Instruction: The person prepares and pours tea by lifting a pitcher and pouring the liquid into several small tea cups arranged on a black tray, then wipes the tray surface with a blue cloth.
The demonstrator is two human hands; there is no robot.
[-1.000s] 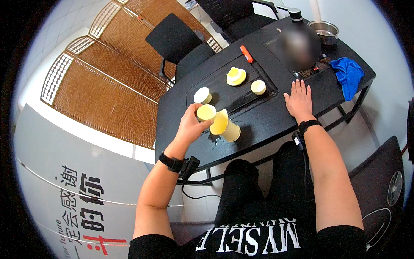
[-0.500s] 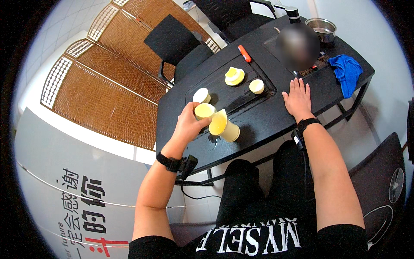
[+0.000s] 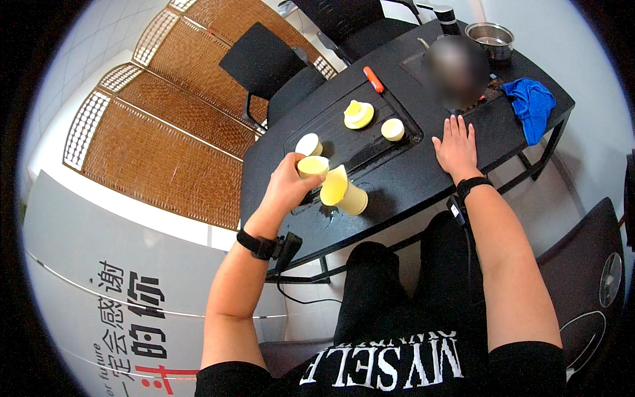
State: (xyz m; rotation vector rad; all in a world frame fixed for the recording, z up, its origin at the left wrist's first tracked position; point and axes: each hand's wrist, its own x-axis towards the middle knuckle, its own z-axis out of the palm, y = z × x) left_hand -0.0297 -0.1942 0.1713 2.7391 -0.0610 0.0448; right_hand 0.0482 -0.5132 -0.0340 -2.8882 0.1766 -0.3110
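Yellow cup [image 3: 313, 167] up in the left hand [image 3: 286, 185], held above the near left part of the table [image 3: 403, 169]; thumb and fingers are curled partway in, pinching it near the rim; whether liquid sits inside, I cannot tell from here. Clock read from that cup: cream pitcher [image 3: 350, 197] at 4, upright, its open mouth just beside the cup; whether the two touch is unclear; wet patch [image 3: 329, 212] at 5, close to the pitcher's foot; white cup [image 3: 308, 143] at 12, just behind the fingers.

Risks, as I judge them: a rim pinch on damp, smooth ware could slip; a small sideways swing could knock the pitcher, which stands near the table's near edge, or clip the white cup; liquid tipped wide of the mouth would add to the wet patch; the cord [image 3: 305, 301] hanging from the wrist device [image 3: 288, 251] at 7 could snag and jerk the arm.

Farther out: lid-like yellow-and-white piece [image 3: 358, 116] between 1 and 2; small pale cup [image 3: 393, 130] at 2; red-orange tool [image 3: 374, 79] at 1; right hand [image 3: 457, 145] at 3, spread flat on the tabletop, holding nothing; blue cloth [image 3: 531, 108] beyond it; steel pot [image 3: 491, 43] at 2, far side.
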